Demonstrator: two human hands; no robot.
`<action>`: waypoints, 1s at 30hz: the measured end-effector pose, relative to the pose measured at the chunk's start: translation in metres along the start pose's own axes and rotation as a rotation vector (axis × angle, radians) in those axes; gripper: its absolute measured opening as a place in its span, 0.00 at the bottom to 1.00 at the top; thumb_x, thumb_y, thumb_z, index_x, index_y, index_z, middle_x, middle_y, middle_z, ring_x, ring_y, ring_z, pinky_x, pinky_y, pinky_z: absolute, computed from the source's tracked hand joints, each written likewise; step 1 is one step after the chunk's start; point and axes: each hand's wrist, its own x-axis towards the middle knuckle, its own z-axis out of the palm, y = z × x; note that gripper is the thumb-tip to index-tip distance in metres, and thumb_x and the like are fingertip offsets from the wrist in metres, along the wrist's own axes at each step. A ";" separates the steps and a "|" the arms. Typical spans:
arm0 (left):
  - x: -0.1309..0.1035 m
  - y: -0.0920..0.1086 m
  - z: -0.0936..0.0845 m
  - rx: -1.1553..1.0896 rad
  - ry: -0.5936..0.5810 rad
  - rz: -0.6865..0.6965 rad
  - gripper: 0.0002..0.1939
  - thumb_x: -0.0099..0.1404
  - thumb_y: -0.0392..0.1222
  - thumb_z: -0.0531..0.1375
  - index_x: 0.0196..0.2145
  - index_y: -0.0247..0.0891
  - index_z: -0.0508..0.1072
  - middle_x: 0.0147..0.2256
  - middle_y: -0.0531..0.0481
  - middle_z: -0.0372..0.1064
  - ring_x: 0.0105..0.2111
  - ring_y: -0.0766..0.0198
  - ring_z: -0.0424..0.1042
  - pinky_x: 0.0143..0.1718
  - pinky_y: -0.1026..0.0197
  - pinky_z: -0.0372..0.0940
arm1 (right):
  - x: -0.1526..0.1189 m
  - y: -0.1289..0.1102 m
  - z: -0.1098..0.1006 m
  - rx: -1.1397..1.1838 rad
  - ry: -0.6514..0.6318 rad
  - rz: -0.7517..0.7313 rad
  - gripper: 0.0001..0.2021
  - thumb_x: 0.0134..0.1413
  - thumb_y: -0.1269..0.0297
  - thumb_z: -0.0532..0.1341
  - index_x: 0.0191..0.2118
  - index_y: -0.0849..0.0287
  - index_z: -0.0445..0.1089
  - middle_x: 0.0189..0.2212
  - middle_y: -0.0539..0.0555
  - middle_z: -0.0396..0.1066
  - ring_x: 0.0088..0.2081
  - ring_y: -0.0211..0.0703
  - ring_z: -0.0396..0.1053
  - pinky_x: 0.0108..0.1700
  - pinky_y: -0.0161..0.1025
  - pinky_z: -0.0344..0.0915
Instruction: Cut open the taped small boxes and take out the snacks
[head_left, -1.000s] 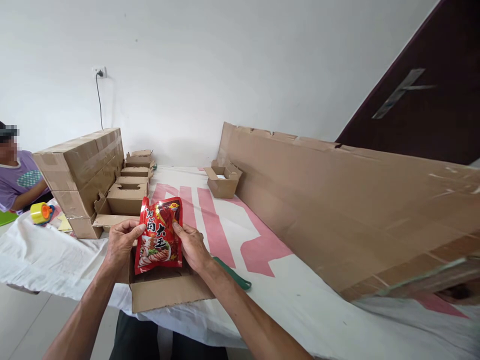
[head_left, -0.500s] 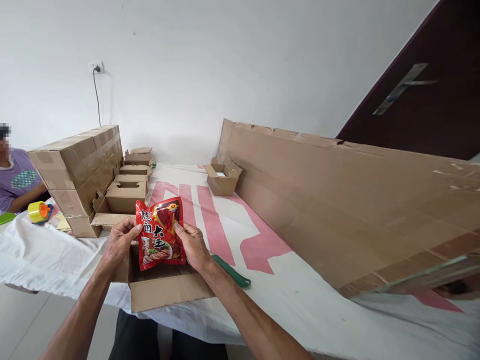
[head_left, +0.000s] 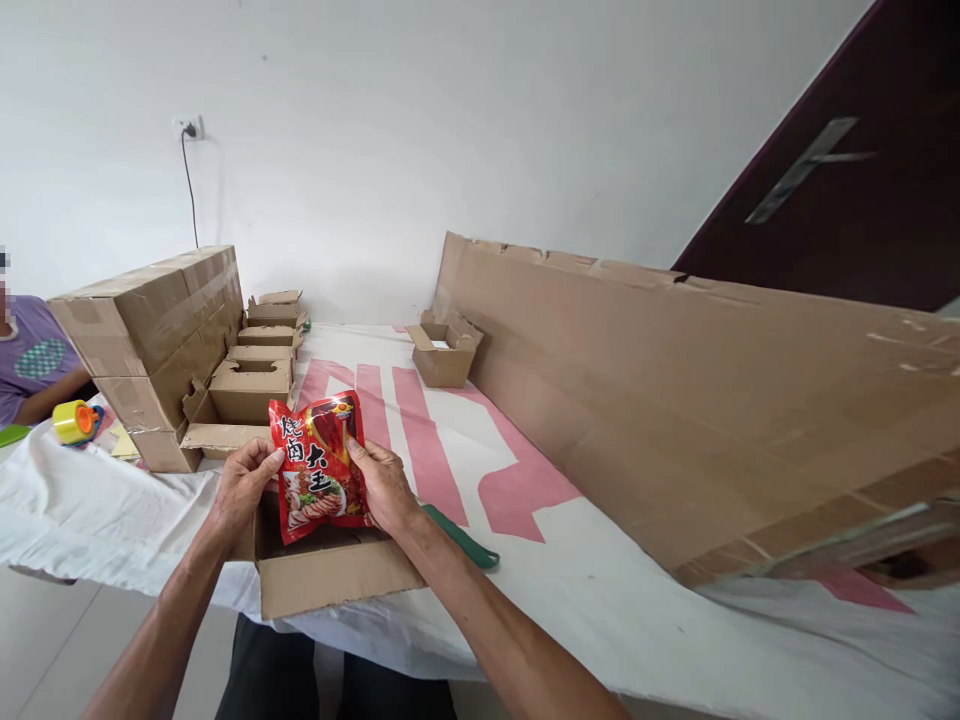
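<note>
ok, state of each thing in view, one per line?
red packet: upright, held over the open carton
left hand: gripping the packet's left edge
right hand: gripping its right edge
open carton: flaps open, at table edge
small box: open
big cartons: taped shut, stacked
tape roll: lying on table

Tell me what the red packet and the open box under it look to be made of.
Red packet: seemingly glossy plastic film, since its printed face shows shiny highlights and creases; left hand and right hand grip its edges. Open box: plain brown cardboard, matte, with folded flaps and raw cut edges.
</note>
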 end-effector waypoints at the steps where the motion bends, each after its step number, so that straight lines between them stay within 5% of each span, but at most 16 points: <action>1: -0.001 0.001 0.000 0.011 -0.024 -0.010 0.31 0.52 0.69 0.79 0.31 0.38 0.77 0.30 0.51 0.77 0.29 0.64 0.74 0.30 0.64 0.71 | 0.001 -0.002 0.001 0.041 0.001 0.013 0.31 0.41 0.29 0.78 0.36 0.53 0.79 0.33 0.52 0.83 0.37 0.56 0.81 0.41 0.52 0.79; 8: -0.007 -0.003 -0.002 0.049 -0.160 -0.048 0.29 0.55 0.66 0.79 0.33 0.38 0.79 0.31 0.49 0.78 0.30 0.62 0.75 0.32 0.62 0.71 | 0.009 -0.020 0.010 0.162 0.005 0.013 0.35 0.33 0.31 0.82 0.40 0.53 0.81 0.34 0.54 0.85 0.41 0.63 0.83 0.45 0.56 0.81; 16: 0.022 0.018 -0.001 0.000 -0.010 0.157 0.27 0.53 0.63 0.81 0.31 0.40 0.77 0.27 0.54 0.75 0.27 0.66 0.70 0.30 0.64 0.70 | 0.016 -0.029 0.011 0.051 -0.145 -0.050 0.30 0.47 0.31 0.77 0.41 0.54 0.81 0.41 0.55 0.86 0.48 0.59 0.82 0.53 0.54 0.79; 23: 0.052 0.030 -0.004 -0.051 0.003 0.107 0.32 0.46 0.66 0.82 0.32 0.39 0.76 0.29 0.53 0.78 0.27 0.65 0.74 0.31 0.62 0.74 | 0.046 -0.013 0.014 0.116 -0.155 -0.065 0.31 0.41 0.33 0.79 0.41 0.54 0.81 0.43 0.55 0.86 0.49 0.56 0.81 0.59 0.54 0.76; 30: 0.065 0.007 -0.019 0.007 -0.130 -0.051 0.32 0.44 0.48 0.84 0.42 0.38 0.75 0.38 0.50 0.83 0.32 0.62 0.81 0.28 0.66 0.72 | 0.081 0.020 0.004 0.060 -0.083 -0.055 0.27 0.42 0.36 0.77 0.35 0.54 0.77 0.36 0.52 0.84 0.44 0.54 0.79 0.53 0.50 0.76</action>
